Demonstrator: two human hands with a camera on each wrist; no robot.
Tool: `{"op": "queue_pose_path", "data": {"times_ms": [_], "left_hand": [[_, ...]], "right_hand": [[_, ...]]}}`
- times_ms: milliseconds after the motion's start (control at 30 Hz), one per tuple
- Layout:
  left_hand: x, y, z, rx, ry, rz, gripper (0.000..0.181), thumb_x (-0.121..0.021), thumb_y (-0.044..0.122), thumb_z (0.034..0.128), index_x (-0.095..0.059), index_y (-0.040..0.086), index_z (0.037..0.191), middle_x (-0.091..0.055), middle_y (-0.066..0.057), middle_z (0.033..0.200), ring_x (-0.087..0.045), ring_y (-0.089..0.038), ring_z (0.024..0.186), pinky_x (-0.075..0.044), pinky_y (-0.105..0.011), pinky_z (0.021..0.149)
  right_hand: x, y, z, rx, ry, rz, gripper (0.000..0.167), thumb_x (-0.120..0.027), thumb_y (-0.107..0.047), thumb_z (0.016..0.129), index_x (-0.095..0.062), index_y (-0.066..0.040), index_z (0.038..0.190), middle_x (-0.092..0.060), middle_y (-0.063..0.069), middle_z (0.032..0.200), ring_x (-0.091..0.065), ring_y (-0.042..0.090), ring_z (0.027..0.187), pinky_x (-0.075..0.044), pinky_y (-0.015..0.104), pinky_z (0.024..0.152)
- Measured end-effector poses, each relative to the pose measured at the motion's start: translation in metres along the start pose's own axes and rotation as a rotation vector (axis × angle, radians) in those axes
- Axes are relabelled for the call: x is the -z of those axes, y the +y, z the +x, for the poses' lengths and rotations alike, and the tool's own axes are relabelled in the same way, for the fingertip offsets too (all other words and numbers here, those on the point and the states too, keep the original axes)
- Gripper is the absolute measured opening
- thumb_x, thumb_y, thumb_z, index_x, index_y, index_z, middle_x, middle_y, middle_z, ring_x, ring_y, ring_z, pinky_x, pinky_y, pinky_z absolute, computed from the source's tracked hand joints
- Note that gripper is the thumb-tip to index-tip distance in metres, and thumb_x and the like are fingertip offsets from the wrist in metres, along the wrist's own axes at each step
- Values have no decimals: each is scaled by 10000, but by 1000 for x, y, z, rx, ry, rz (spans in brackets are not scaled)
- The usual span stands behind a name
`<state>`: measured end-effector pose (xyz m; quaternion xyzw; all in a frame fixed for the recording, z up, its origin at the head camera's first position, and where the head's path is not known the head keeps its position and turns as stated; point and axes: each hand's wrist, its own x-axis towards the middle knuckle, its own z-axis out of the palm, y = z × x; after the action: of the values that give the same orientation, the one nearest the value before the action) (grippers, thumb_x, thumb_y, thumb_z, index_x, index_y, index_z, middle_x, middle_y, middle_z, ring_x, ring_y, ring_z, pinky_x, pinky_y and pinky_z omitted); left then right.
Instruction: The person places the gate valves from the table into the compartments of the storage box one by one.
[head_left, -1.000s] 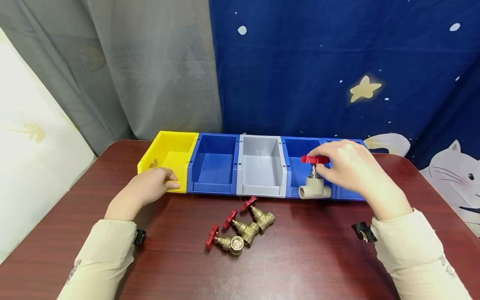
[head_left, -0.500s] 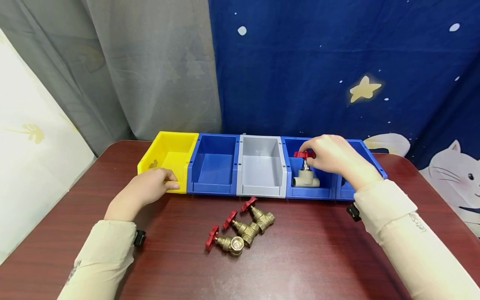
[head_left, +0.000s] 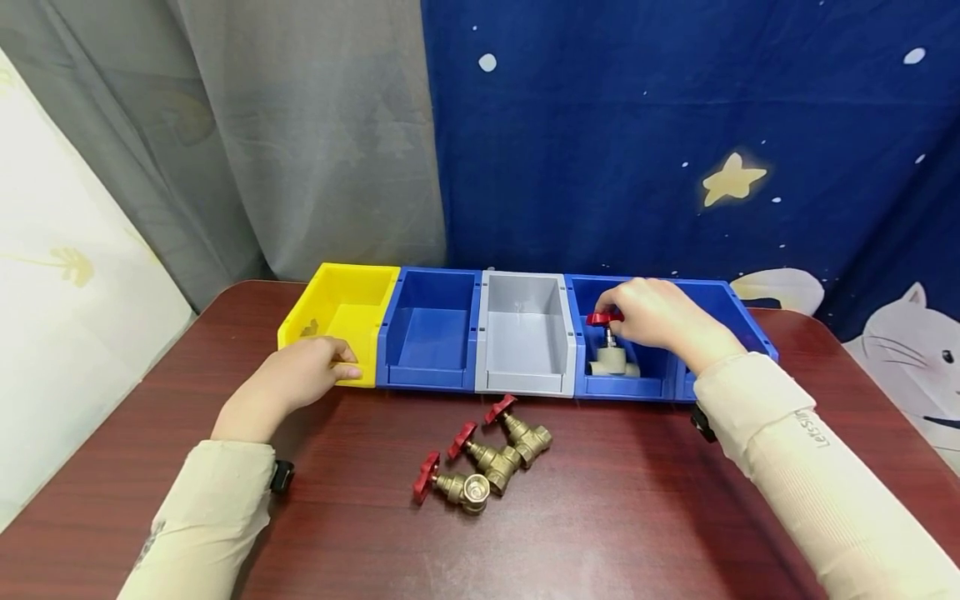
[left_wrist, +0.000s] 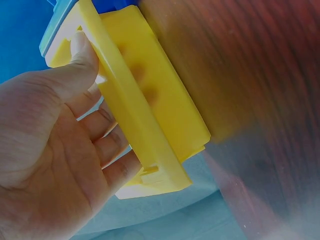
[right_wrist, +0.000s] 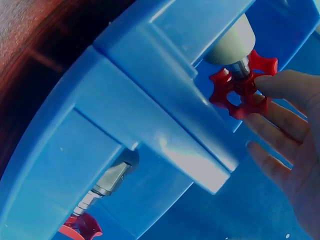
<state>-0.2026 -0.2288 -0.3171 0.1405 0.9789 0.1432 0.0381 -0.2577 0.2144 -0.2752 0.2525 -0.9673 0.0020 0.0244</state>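
Note:
My right hand (head_left: 651,313) pinches the red handwheel (right_wrist: 245,82) of a beige plastic stop valve (head_left: 611,362). Upright, the valve sits low inside a blue bin (head_left: 624,388), its lower part partly hidden by the front wall. Over at the left end of the row, my left hand (head_left: 303,377) holds the front lip of the yellow bin (left_wrist: 165,95), thumb on one side and fingers on the other. Several brass valves with red handwheels lie on the table: one at front (head_left: 462,490), others just behind it (head_left: 495,465).
Between the hands stand another blue bin (head_left: 429,337) and a grey bin (head_left: 525,342). The rightmost blue bin (right_wrist: 60,155) contains a metal valve with a red handwheel (right_wrist: 82,227). Curtains hang behind the brown table (head_left: 600,517).
My right hand has moved left and lowered the beige valve from in front of the bins into the blue bin. The left hand stays on the yellow bin.

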Motion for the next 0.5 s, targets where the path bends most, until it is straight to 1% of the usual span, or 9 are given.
{"op": "queue_pose_path", "data": {"times_ms": [100,233,333,500], "left_hand": [[0,0,0,4,2,1,214,-677,266,942,-694,54,955,-644,-29,840,-580,-260,845,-491,-513,849],[0,0,0,-6,6,2,213,-678,267,941,-694,54,944,-645,-26,833,-583,-258,837,-493,-508,841],[0,0,0,-6,4,1,213,-679,266,941,-694,53,942,-645,-24,829,-584,-255,832,-495,-506,834],[1,1,-1,1,5,-2,215,-679,263,941,-695,48,945,-645,-25,828,-581,-252,826,-497,-497,824]], "right_hand": [[0,1,0,0,10,12,191,-663,-56,904,-741,-74,1077,-713,132,995,-616,263,793,-534,491,822],[1,0,0,-13,19,31,205,-616,-42,927,-741,-77,1087,-713,146,1038,-621,254,786,-541,477,811],[3,-1,-1,-24,20,43,212,-605,-51,938,-738,-80,1101,-713,143,1046,-618,244,779,-542,469,804],[7,-7,-4,-26,39,56,204,-608,-86,962,-734,-78,1122,-714,133,1063,-633,255,826,-533,483,843]]}}
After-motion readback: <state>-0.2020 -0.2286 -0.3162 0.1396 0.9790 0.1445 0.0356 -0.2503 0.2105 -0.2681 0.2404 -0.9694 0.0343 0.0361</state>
